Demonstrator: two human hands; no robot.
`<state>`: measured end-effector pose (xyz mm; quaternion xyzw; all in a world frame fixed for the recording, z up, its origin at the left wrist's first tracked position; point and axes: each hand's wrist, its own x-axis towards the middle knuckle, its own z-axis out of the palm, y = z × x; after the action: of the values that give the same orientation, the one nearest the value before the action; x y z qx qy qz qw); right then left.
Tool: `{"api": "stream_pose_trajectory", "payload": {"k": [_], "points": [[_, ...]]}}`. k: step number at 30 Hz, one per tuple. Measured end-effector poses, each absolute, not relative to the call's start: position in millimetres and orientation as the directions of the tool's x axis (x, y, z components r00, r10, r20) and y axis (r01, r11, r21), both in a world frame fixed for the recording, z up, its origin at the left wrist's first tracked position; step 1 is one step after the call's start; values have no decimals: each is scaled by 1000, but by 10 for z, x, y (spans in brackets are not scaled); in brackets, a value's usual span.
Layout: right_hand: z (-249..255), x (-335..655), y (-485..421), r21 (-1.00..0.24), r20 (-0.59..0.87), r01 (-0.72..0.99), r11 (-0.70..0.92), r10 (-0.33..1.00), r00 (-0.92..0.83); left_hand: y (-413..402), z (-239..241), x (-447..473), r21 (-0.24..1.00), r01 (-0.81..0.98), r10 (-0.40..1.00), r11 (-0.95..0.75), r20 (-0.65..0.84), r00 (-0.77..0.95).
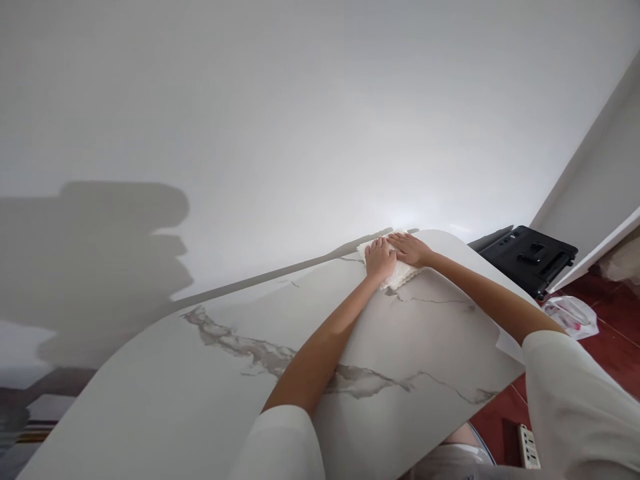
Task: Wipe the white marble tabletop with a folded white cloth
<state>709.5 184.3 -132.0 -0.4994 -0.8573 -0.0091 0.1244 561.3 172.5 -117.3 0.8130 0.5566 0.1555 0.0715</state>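
Observation:
A white cloth (pixel 399 276) with a scalloped edge lies on the marble-patterned tabletop (pixel 240 380), near its far edge by the wall. My left hand (pixel 381 259) presses on the cloth with its fingers slightly bent over it, gripping it against the surface. Just to the right, my right hand (pixel 411 250) rests flat across the upper part of the cloth, fingers stretched out toward the left. The two hands are close together, their fingers almost meeting. Part of the cloth is hidden beneath them.
A white wall (pixel 300 133) rises directly behind the tabletop. To the right stands a black case (pixel 535 257), with a clear plastic bag (pixel 571 316) on the red floor (pixel 613 347) below. A power strip (pixel 529 447) lies at the lower right. Several stacked items (pixel 47 417) show at the lower left.

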Motion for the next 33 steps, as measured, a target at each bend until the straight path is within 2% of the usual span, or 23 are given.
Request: {"api": "stream_pose_trajectory", "payload": {"k": [7, 14, 20, 26, 29, 33], "points": [[-1378, 7236, 2125, -150, 228, 820, 553, 826, -515, 1885, -1180, 5744, 222, 908, 926, -355, 219, 309], [-1421, 7740, 2173, -160, 216, 858, 487, 866, -451, 1974, -1197, 6218, 234, 882, 903, -408, 242, 354], [-1402, 8031, 1802, -134, 200, 898, 418, 899, -389, 1724, -1203, 6494, 237, 856, 886, -460, 192, 422], [-1398, 7966, 1257, -101, 250, 902, 419, 889, -384, 1295, -1194, 6421, 219, 836, 863, -503, 181, 471], [-1400, 7906, 951, -87, 256, 907, 413, 889, -380, 1023, -1160, 6343, 248, 821, 858, -514, 151, 491], [-1380, 7826, 475, -84, 255, 911, 403, 893, -371, 605, -1108, 6243, 368, 799, 872, -475, 73, 484]]}}
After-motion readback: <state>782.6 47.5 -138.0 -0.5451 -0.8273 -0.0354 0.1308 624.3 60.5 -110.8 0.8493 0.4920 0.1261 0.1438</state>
